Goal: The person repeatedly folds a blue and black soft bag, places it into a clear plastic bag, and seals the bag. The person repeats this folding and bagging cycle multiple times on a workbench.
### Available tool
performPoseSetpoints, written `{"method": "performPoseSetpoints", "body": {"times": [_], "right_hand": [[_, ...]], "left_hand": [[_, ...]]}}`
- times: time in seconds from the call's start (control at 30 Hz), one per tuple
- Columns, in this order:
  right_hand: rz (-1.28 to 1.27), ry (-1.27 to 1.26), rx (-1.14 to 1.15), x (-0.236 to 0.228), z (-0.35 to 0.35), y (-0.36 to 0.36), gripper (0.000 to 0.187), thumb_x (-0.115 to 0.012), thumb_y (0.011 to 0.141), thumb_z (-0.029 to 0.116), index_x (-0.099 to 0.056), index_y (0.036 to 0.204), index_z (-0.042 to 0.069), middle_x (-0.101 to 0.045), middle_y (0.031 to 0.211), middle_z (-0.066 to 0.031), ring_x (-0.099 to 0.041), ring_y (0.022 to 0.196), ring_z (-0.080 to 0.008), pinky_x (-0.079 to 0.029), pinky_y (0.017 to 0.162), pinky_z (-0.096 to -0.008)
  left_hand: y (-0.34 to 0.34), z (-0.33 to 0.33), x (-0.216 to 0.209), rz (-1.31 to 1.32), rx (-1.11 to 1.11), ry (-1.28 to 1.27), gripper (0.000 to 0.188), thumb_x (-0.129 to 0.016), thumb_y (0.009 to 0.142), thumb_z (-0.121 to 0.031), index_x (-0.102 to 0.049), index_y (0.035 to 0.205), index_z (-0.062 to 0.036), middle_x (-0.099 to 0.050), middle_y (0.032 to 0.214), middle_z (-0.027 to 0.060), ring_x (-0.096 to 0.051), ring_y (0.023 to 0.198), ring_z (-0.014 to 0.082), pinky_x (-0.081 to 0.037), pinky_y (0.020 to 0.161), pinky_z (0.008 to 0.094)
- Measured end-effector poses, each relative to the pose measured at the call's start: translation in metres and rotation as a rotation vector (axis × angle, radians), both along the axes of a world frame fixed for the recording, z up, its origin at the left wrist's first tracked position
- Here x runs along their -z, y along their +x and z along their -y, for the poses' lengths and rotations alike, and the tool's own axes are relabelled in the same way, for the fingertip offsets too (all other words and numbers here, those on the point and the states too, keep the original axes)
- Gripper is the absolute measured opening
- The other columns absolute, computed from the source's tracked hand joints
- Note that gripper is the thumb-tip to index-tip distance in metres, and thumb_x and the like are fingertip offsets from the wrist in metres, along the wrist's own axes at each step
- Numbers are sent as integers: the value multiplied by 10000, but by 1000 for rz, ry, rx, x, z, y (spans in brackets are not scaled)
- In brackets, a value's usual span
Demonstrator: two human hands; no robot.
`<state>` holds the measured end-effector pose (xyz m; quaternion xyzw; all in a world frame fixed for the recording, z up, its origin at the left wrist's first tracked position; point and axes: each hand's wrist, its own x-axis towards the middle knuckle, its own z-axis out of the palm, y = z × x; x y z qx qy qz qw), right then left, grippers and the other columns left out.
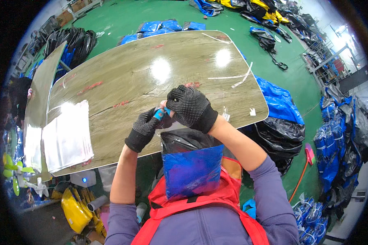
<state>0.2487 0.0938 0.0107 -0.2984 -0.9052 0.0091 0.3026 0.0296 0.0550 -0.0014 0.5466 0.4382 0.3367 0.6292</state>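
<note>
- Left hand (145, 128): black dotted work glove, fingers curled shut around a small blue piece (158, 114) at the near edge of the counter; thumb side turned toward the other hand
- Right hand (188, 105): same kind of glove, fingers bent down and closed over the top of the small blue piece, touching the left hand's fingertips; exact grip hidden beneath the glove
- Small blue piece: only a short blue stretch visible between the two gloves; shape otherwise hidden
- Blue and black plastic bag (190, 163): hanging below both hands against the chest, black crumpled top just under the hands, blue lower part over a red vest (229, 192)
- Counter (151, 73): wood-grain top with rounded corners, glossy with two light glares, red marks scattered across it
- Stack of clear plastic sleeves (67, 136): lying flat at the left end of the counter, well apart from the hands
- White strips (237, 77): thin, lying on the far right part of the counter
- Green floor (122, 16): blue and black bags heaped around the counter on the far side and the right
</note>
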Motion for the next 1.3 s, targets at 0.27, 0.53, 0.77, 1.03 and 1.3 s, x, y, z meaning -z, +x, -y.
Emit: {"method": "performPoseSetpoints", "body": {"times": [0.27,0.53,0.77,1.03,1.3], "right_hand": [[-399,-113,511,-64,-48,74,134,-587,817,215,-632,816,89,-623,759,-119,-622,718,-283,-489,669,-415],[-760,-1159,686,-6,-1,139,330,-534,936,371,-577,1108,92,-630,834,-73,-572,560,-152,-450,470,-273],[-719,-1118,98,22,67,128,412,-569,927,374,-620,1119,14,-614,1196,-145,-548,1199,-282,-485,910,-394],[249,-364,114,-34,155,140,534,-629,665,49,-643,1167,228,-609,1196,-156,-554,1125,-357,-431,966,-428],[-79,-349,440,15,143,64,602,-626,787,335,-483,1313,81,-556,1229,-205,-517,1142,-399,-345,1029,-494]], "left_hand": [[-15,3,-1,148,-20,112,327,-530,967,-260,-627,1125,10,-695,1033,119,-669,934,207,-511,836,325],[-33,-10,-14,116,-51,-170,458,-476,967,-399,-562,1253,-52,-696,1022,98,-523,525,72,-380,447,205],[-39,37,3,241,59,48,521,-527,940,-357,-492,1313,5,-341,1478,182,-425,1305,347,-310,1099,434],[-63,81,-1,-976,378,766,404,-487,769,19,-736,1018,-179,-446,1440,100,-262,1386,422,-228,1125,465],[60,74,18,-331,-117,443,521,-517,926,-325,-415,1370,-74,-448,1393,149,-461,1245,309,-320,1078,416]]}}
